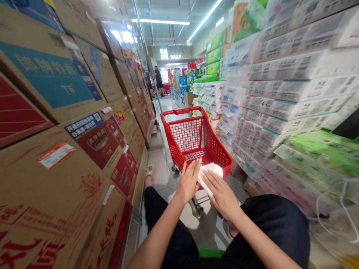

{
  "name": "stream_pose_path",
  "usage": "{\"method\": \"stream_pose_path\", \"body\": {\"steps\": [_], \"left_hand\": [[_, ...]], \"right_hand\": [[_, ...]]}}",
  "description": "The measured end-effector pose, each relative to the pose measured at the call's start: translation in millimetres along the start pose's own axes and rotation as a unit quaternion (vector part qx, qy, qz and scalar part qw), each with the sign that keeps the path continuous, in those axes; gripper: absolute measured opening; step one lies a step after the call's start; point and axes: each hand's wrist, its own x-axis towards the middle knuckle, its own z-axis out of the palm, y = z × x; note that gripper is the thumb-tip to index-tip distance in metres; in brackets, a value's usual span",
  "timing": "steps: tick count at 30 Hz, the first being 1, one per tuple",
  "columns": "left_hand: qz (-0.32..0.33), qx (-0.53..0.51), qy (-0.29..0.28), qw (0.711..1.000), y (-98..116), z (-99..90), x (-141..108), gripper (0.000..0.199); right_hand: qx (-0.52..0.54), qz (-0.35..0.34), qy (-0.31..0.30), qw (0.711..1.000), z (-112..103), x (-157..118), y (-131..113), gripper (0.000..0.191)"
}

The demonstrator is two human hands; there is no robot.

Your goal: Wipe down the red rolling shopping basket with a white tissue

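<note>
A red plastic shopping cart [200, 149] with a grid basket stands right in front of my knees. My right hand [220, 192] presses a folded white cloth [214, 170] against the cart's near rim, its fingers lying over the cloth. I cannot tell whether it is fabric or paper. My left hand [190, 179] rests at the same rim, fingers stretched out, its fingertips beside the cloth's left edge. The undersides of both hands are hidden. Below them show the cart's metal frame and a caster [198, 212].
Stacked cardboard boxes [92, 138] wall the left side. Packs of tissue paper [269, 112] pile up on the right, with green packs [325, 145] lower down. White cord [340, 209] hangs at the lower right. A person [158, 80] stands farther down the aisle.
</note>
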Motion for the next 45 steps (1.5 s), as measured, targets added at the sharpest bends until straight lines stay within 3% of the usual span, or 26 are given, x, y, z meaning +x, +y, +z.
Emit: {"method": "stream_pose_path", "body": {"steps": [3,6,9,16,20,30,39,41,45], "left_hand": [[0.001,-0.012,-0.002,1.0,-1,-4.2,-2,0.102],[-0.001,-0.021,-0.01,1.0,0,-8.5,-4,0.101],[0.003,-0.028,-0.016,0.999,1,-10.3,-4,0.099],[0.016,-0.057,-0.014,0.998,0,-10.3,-4,0.097],[0.019,-0.082,-0.013,0.996,-7,-10.5,-5,0.098],[0.037,-0.125,-0.016,0.991,-10,-11.4,-7,0.1],[0.058,-0.119,0.006,0.991,-7,-9.1,8,0.1],[0.059,-0.121,0.005,0.991,-7,-10.0,10,0.103],[0.064,-0.129,0.001,0.99,-6,-10.5,11,0.107]], "right_hand": [[-0.016,0.006,-0.004,1.0,-10,-7,37,0.079],[-0.045,0.077,0.026,0.996,-21,-19,77,0.077],[-0.065,0.116,0.048,0.99,-23,-22,91,0.072],[0.0,0.043,0.024,0.999,-9,21,46,0.049],[0.024,0.026,0.0,0.999,-12,34,38,0.036],[-0.019,0.016,0.011,1.0,-15,12,37,0.046],[-0.099,0.028,0.053,0.993,16,15,-24,0.08],[-0.124,0.025,0.033,0.991,14,12,-20,0.082],[-0.177,0.039,0.004,0.983,-5,-6,13,0.087]]}}
